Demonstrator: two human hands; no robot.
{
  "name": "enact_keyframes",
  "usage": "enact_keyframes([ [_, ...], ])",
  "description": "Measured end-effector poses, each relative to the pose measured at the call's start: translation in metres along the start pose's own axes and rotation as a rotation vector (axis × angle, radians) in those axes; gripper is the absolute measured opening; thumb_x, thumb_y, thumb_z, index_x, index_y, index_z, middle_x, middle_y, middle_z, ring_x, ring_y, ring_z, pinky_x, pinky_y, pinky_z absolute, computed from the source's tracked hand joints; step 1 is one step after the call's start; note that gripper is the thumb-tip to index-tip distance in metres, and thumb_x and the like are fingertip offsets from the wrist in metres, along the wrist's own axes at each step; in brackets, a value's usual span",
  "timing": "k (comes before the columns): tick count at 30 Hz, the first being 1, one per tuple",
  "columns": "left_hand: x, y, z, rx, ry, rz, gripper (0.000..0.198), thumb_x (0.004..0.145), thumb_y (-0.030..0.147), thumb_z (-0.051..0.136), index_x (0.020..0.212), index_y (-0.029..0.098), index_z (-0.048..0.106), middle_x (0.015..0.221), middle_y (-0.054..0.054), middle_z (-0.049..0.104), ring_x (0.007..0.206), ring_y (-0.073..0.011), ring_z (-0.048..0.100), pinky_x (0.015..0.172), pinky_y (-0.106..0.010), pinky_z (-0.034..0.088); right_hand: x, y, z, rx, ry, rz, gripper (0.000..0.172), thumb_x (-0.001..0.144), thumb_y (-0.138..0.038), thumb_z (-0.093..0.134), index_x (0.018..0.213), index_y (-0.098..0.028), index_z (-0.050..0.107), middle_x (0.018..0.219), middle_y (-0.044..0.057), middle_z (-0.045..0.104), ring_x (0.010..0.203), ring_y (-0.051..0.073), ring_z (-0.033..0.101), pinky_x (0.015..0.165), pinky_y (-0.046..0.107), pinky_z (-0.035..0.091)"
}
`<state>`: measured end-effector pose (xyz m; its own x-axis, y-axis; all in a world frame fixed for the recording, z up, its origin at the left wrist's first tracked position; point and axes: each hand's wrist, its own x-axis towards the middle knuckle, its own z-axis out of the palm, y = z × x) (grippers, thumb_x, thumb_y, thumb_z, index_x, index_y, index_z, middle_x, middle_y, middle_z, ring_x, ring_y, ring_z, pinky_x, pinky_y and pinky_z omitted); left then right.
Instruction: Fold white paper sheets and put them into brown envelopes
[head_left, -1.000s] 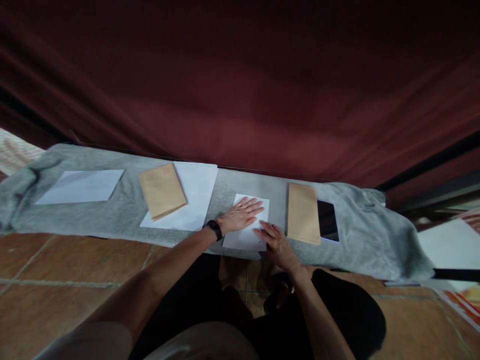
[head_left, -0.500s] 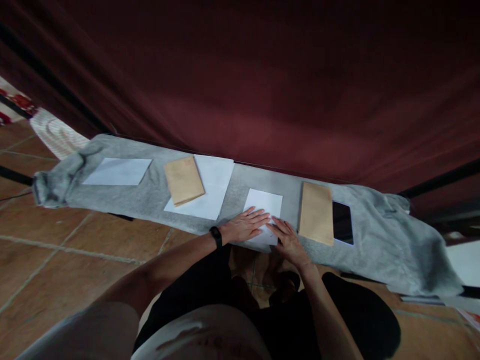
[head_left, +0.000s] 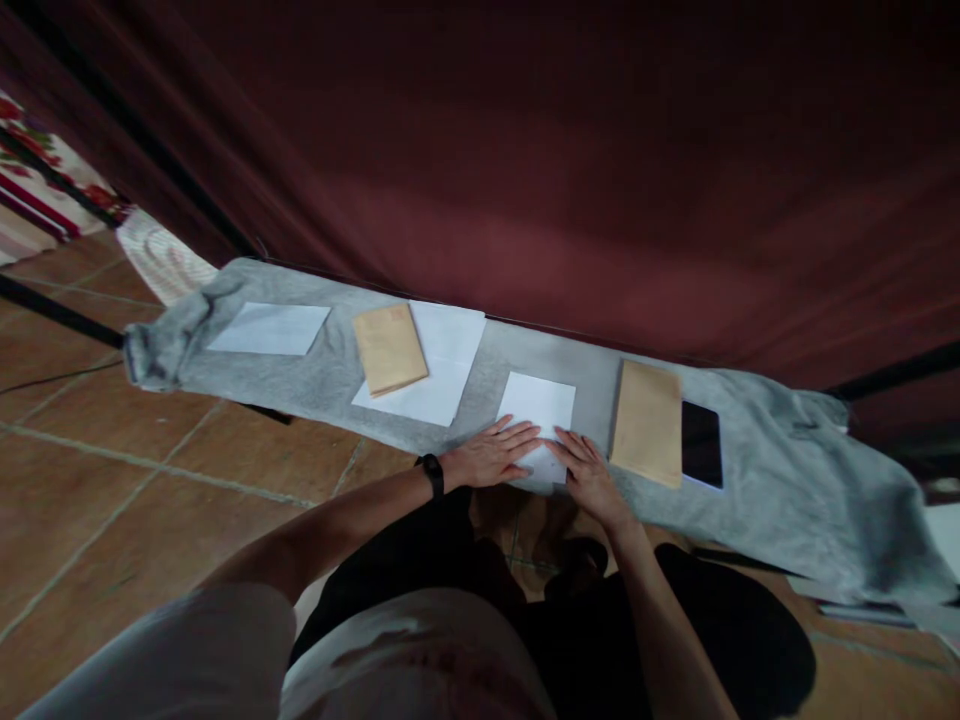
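Note:
A white sheet of paper (head_left: 541, 395) lies on the grey cloth in front of me, its near part covered by both hands. My left hand (head_left: 495, 453) rests flat on its left side, fingers stretched out to the right. From the right, my right hand (head_left: 587, 470) lies on the sheet's right edge with its fingers extended. The fingertips of the two hands come close together near the middle. Just right of my right hand is a stack of brown envelopes (head_left: 646, 425). A dark-screened phone or tablet (head_left: 702, 445) lies against its right side.
The grey cloth (head_left: 465, 440) covers a long narrow bench or table. Left of my hands, a smaller brown envelope stack (head_left: 390, 350) overlaps white sheets (head_left: 454, 360). Another white paper (head_left: 270, 328) lies far left. A dark red curtain (head_left: 525, 220) hangs behind. The floor (head_left: 172, 510) is tiled.
The view has shifted slightly, so the bench and its things appear farther right. Both hands stay flat on the white sheet, with little other visible movement.

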<state>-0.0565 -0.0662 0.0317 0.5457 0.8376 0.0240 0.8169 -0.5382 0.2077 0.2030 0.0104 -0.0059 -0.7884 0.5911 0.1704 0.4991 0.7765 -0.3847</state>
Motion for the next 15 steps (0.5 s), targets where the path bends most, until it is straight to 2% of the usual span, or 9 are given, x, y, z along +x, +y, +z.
enact_keyframes([
  [4, -0.014, -0.004, 0.001, -0.049, 0.008, 0.020, 0.068, 0.097, 0.054, 0.050, 0.156, 0.026, 0.032, 0.164, -0.008, 0.033, 0.154, -0.0221, 0.022, 0.127, -0.048, 0.007, 0.001, -0.003, -0.003, 0.024, 0.023, 0.032, 0.076, 0.077, 0.006, 0.051, 0.145, -0.028, 0.054, 0.156, 0.006, 0.046, 0.144, 0.023, 0.043, 0.121, 0.053, 0.033],
  [8, -0.025, -0.012, 0.004, -0.211, 0.134, -0.076, 0.057, 0.098, 0.043, 0.052, 0.152, 0.026, 0.041, 0.158, -0.008, 0.045, 0.149, -0.0200, 0.036, 0.126, -0.046, 0.022, 0.006, -0.008, -0.012, 0.090, 0.060, 0.070, 0.065, 0.082, 0.004, 0.053, 0.138, -0.027, 0.060, 0.146, 0.006, 0.058, 0.137, 0.021, 0.051, 0.119, 0.048, 0.038],
  [12, -0.027, -0.022, 0.002, -0.515, 0.309, -0.304, 0.050, 0.096, 0.046, 0.053, 0.142, 0.025, 0.054, 0.147, -0.007, 0.058, 0.136, -0.0208, 0.053, 0.117, -0.042, 0.041, 0.012, -0.015, -0.025, 0.161, 0.078, 0.120, 0.045, 0.094, -0.010, 0.055, 0.133, -0.030, 0.064, 0.130, 0.003, 0.070, 0.123, 0.020, 0.063, 0.111, 0.042, 0.047],
  [15, -0.020, -0.029, 0.001, -0.676, 0.330, -0.484, 0.038, 0.094, 0.046, 0.051, 0.119, 0.024, 0.069, 0.126, -0.005, 0.072, 0.119, -0.0224, 0.065, 0.108, -0.041, 0.048, 0.016, -0.018, -0.026, 0.180, 0.084, 0.188, 0.033, 0.101, -0.020, 0.050, 0.127, -0.028, 0.068, 0.122, 0.002, 0.074, 0.114, 0.020, 0.068, 0.102, 0.034, 0.052],
])
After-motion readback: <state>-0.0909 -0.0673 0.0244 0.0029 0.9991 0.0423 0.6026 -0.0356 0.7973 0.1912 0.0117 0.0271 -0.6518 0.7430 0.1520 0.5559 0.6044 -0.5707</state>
